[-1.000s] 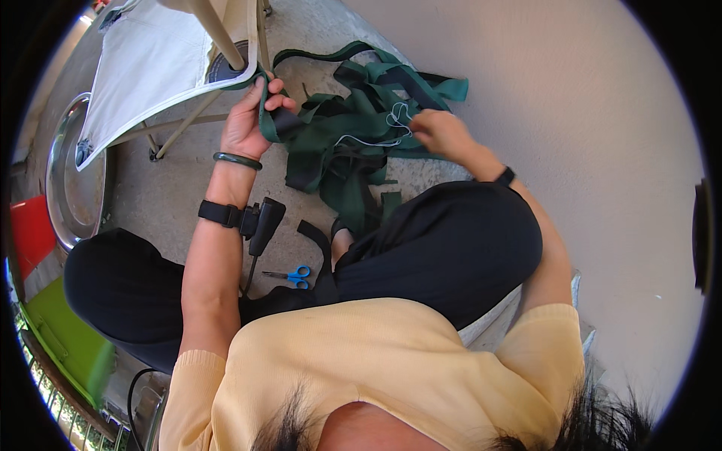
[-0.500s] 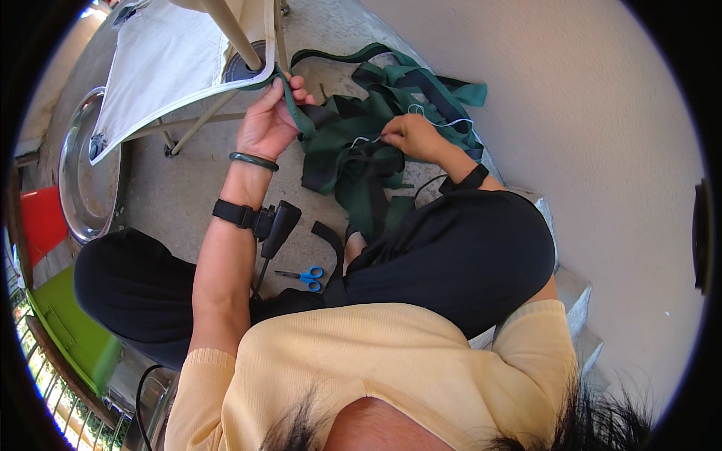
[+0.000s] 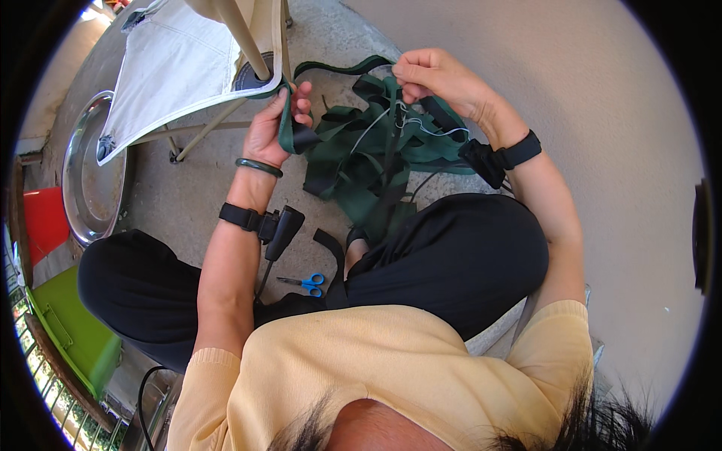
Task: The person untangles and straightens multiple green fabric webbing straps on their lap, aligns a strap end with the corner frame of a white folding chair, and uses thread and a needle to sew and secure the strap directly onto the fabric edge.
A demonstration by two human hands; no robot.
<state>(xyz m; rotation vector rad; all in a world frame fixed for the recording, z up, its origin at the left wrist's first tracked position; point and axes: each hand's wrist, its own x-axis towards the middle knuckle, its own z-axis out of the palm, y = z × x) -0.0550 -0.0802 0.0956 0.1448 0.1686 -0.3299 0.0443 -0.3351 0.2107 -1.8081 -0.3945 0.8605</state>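
Note:
My left hand (image 3: pixel 272 126) pinches a dark green fabric strip (image 3: pixel 286 131) against the corner of a white cloth seat (image 3: pixel 177 64) on beige metal legs. The strip loops down past my fingers toward a tangled heap of green and black strips (image 3: pixel 338 161) on the floor. Above that heap my right hand (image 3: pixel 436 79) is raised, thumb and fingertips pressed together. What they pinch is too small to make out. Just below it, a thin white cord (image 3: pixel 444 134) lies looped over the strips.
Blue-handled scissors (image 3: pixel 312 284) lie on the concrete floor between my legs. A round metal tray (image 3: pixel 94 173) stands at the left, near a red seat (image 3: pixel 45 218) and a green chair (image 3: pixel 71 323). A pale wall (image 3: pixel 617 150) rises at the right.
My right hand has moved up and to the right, away from the heap, and the white cord has shifted upward with it. My left hand stays at the cloth corner with the strip.

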